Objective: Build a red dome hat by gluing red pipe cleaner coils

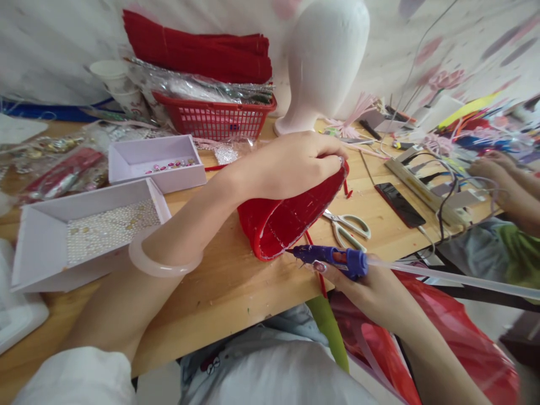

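I see the left grip (pixel 310 166) holding a hollow red piece (pixel 289 222) by its far side at the middle of the desk (pixel 223 304), left of the scissors (pixel 340 225), while the right grip (pixel 367 281) clasps a blue glue gun (pixel 331 259), its tip at the near rim.

Glue gun (pixel 355 263) and beads (pixel 105 233) suggest a craft workshop.

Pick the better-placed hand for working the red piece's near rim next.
Right, I'd say: the right hand holds the glue gun, nozzle at that rim. The left hand is occupied, holding the red piece from above.
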A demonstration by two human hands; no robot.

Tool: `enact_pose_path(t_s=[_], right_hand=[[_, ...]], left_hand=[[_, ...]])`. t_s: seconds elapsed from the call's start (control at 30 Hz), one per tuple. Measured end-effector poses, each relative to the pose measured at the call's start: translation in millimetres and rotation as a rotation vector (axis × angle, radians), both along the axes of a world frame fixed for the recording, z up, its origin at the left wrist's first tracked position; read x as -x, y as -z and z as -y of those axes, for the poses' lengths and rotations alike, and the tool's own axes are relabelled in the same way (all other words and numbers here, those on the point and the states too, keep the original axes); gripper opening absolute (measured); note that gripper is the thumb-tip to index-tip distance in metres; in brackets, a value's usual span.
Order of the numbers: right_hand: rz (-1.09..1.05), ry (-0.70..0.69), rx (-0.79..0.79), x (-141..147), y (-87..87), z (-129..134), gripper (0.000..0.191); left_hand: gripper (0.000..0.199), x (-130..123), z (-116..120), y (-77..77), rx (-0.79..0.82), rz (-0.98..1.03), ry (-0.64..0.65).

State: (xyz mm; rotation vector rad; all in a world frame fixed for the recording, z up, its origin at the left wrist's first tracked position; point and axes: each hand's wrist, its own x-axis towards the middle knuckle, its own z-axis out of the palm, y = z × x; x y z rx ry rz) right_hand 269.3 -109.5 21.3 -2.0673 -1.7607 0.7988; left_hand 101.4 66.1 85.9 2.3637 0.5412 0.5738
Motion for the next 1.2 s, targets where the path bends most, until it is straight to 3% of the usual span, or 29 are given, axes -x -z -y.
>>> enact_pose_path(t_s=[0.3, 0.47, 0.6, 0.73, 0.83, 0.93, 1.07, 1.2], right_hand=[[0.004, -0.001, -0.018, -2.2, 3.8, 1.9, 0.041], [0.019, 0.102, -0.055, -10.9, 1.9, 4.2, 0.040], [0.001, 0.298, -0.095, -47.1, -2.7, 3.8, 0.045], [0.062, 0.498, -0.251, -101.9, -5.1, -3.2, 0.053], [0.079, 0.626, -0.279, -136.9, 1.6, -19.3, 0.053], [0.065, 0.642, -0.286, -158.2, 15.6, -42.3, 0.052], [0.066, 0.599, -0.303, -165.4, 34.1, -62.0, 0.049], [0.108, 0.595, -0.341, -161.6, 43.5, -54.5, 0.051]], left_hand=[[0.036, -1.6, -0.9, 0.3, -0.007, -0.002, -0.019], [0.034, 3.2, -3.6, -5.0, 0.047, -0.022, -0.056], [0.034, 11.0, -10.4, -6.5, 0.050, 0.002, 0.005], [0.031, 18.9, -18.5, -6.8, 0.038, -0.032, -0.023], [0.031, 23.7, -23.5, -6.9, 0.037, -0.018, -0.062], [0.032, 26.5, -27.0, -6.1, 0.051, -0.013, -0.100], [0.033, 27.9, -29.4, -4.1, 0.085, -0.019, -0.134], [0.032, 28.2, -31.2, -2.6, 0.122, -0.017, -0.142]])
